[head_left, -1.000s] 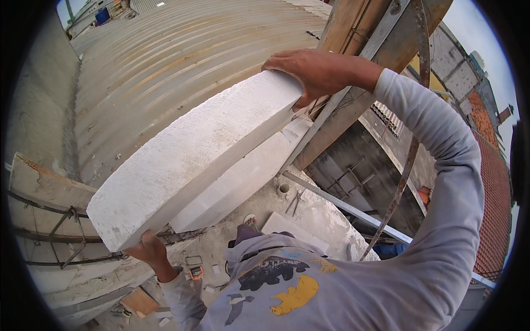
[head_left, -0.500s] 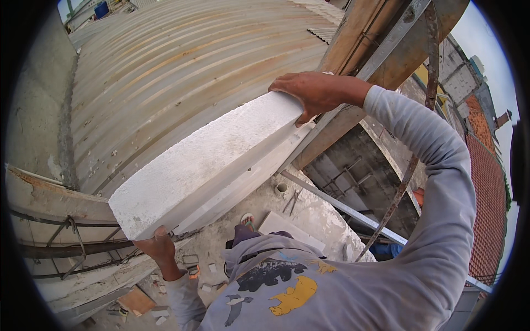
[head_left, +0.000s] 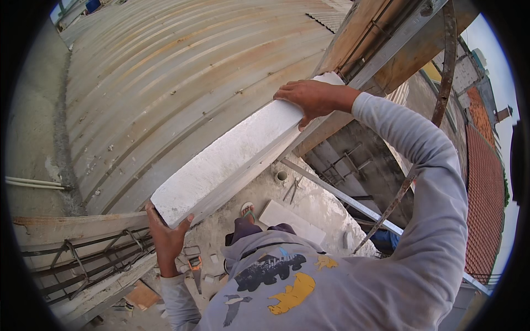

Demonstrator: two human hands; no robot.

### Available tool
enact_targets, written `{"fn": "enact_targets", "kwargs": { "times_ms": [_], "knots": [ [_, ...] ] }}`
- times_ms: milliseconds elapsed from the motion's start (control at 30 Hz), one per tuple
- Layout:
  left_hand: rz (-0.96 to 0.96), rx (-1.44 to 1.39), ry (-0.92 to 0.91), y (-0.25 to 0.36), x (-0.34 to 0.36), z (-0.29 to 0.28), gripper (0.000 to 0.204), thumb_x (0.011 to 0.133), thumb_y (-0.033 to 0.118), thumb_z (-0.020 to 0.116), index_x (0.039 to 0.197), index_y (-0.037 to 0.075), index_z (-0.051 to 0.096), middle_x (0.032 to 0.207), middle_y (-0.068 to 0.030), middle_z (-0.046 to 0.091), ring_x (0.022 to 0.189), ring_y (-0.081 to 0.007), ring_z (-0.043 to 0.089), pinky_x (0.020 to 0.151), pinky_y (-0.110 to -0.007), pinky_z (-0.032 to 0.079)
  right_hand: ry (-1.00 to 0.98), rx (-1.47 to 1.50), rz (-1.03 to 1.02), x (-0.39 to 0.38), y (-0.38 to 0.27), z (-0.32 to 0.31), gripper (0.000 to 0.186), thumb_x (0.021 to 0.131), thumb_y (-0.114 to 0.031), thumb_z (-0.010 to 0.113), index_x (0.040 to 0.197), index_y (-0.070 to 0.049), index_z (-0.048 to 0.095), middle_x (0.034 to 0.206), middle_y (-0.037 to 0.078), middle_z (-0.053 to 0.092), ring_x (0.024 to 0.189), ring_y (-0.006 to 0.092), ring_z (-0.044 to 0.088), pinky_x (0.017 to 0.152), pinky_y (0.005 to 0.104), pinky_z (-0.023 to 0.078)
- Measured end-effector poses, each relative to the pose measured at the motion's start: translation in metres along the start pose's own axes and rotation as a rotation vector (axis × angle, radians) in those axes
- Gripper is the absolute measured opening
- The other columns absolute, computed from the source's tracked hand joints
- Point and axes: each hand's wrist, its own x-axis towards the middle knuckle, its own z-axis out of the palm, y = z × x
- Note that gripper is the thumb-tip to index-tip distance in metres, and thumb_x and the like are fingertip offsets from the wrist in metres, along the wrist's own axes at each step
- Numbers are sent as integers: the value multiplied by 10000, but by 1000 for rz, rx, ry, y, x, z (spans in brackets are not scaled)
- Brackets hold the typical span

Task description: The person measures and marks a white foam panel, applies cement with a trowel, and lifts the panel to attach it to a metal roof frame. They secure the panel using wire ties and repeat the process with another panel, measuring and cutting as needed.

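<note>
I hold a long white block (head_left: 232,160), rough and pale like aerated concrete, out in front of my chest. It slants from lower left up to the upper right. My left hand (head_left: 164,234) grips its near lower end from underneath. Over its far upper end lies my right hand (head_left: 309,98), fingers curled across the top edge. The far end lies close to a slanted wooden beam (head_left: 359,44); contact cannot be made out.
A corrugated metal roof (head_left: 165,83) fills the upper left. Wooden formwork with rebar (head_left: 77,254) lies lower left. Below me are a concrete floor (head_left: 320,204), a second white block (head_left: 292,220), a hand saw (head_left: 194,267), a metal rail (head_left: 337,196) and my sandalled foot (head_left: 247,209).
The block has moved away from me, up and to the right, and now looks narrower. Both hands have kept their grip on its ends.
</note>
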Motion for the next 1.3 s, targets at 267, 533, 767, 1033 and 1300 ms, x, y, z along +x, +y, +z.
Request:
{"fn": "enact_targets", "kwargs": {
  "times_ms": [267, 533, 767, 1033, 1300],
  "knots": [
    [-52, -38, -114, -12, 3, 21, 949, 701, 109, 916, 1452, -43, 356, 1328, -231, 569, 1222, -319, 594, 1041, -415, 473, 75, -52, -80, 8, 18, 35, 878, 615, -287, 939, 1344, -26, 525, 1247, 154, 610, 1228, 341, 564, 1037, 435, 448],
    [-43, -37, -163, -24, 12, 29, 932, 697, 98, 921, 1433, -18, 361, 1277, -234, 605, 1182, -315, 630, 1010, -414, 498, 116, -21, -72, 13, 28, 62, 859, 607, -276, 936, 1324, -36, 528, 1248, 145, 601, 1238, 333, 556, 1063, 449, 427],
    [-84, -55, -200, -27, 17, 33, 886, 705, 92, 919, 1402, -13, 383, 1274, -239, 621, 1185, -327, 640, 1000, -425, 501, 137, -60, -71, 16, 27, 66, 858, 605, -256, 936, 1322, -40, 516, 1229, 141, 599, 1241, 333, 556, 1074, 446, 426],
    [-61, 2, -216, -27, 22, 44, 874, 711, 99, 922, 1394, -30, 392, 1268, -247, 623, 1179, -342, 645, 995, -422, 504, 126, -72, -45, 14, 36, 72, 862, 600, -241, 939, 1319, -35, 511, 1241, 143, 597, 1257, 337, 548, 1104, 444, 417],
    [-42, 131, -225, -22, 21, 48, 928, 728, 99, 919, 1442, -7, 335, 1301, -253, 571, 1213, -366, 605, 1031, -429, 477, 73, -82, 19, 12, 35, 74, 982, 610, -308, 954, 1438, -52, 491, 1381, 115, 582, 1330, 303, 509, 1182, 451, 377]
  ]
}}
